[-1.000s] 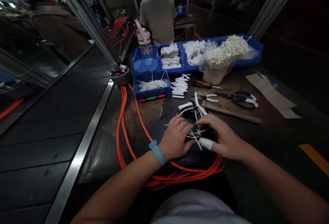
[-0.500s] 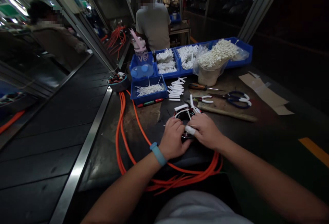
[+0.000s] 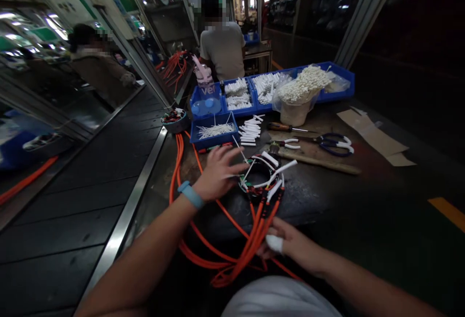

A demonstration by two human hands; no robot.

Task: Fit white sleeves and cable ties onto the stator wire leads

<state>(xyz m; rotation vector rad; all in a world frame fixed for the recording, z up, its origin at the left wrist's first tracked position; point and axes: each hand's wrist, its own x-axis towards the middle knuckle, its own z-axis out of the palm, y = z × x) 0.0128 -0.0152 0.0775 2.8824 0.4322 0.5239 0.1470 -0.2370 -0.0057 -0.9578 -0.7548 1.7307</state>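
Tabletop [image 3: 363,196]: dark and worn, carrying everything listed below; a metal rail [image 3: 119,229] is running along its left edge.

Co-workers: one person in a grey shirt [image 3: 222,48] is standing beyond the far edge with their back turned; another person [image 3: 100,67] is standing at far left.

Blue bins [image 3: 316,96]: a row is sitting along the far edge, holding white tubes; a clear bag of white pieces [image 3: 303,82] is bulging over the right-hand bins. A smaller blue tray [image 3: 214,130] with thin white strips is lying in front of them.

Orange cables [image 3: 250,239]: a bundle is looping across the near tabletop and rising to the round part, crossing between the two hands.

Cardboard pieces [image 3: 374,135]: lying flat at right, well apart from the hands.

Round wound part [image 3: 259,176]: sitting at the middle of the tabletop, white sleeves and orange leads sticking out of it.

Left hand [image 3: 218,171]: its grip is lying open, fingers spread, fingertips just beside the round wound part, holding nothing that can be made out. A blue wristband [image 3: 191,194] is circling the wrist.

Right hand [image 3: 290,244]: its grip is closing round the orange cables near the body; one finger is wearing a white wrap.

Loose white tubes [image 3: 250,130], scissors [image 3: 336,142], a wooden stick [image 3: 319,162], small pliers [image 3: 288,142] and a screwdriver [image 3: 283,127]: lying behind the round part.
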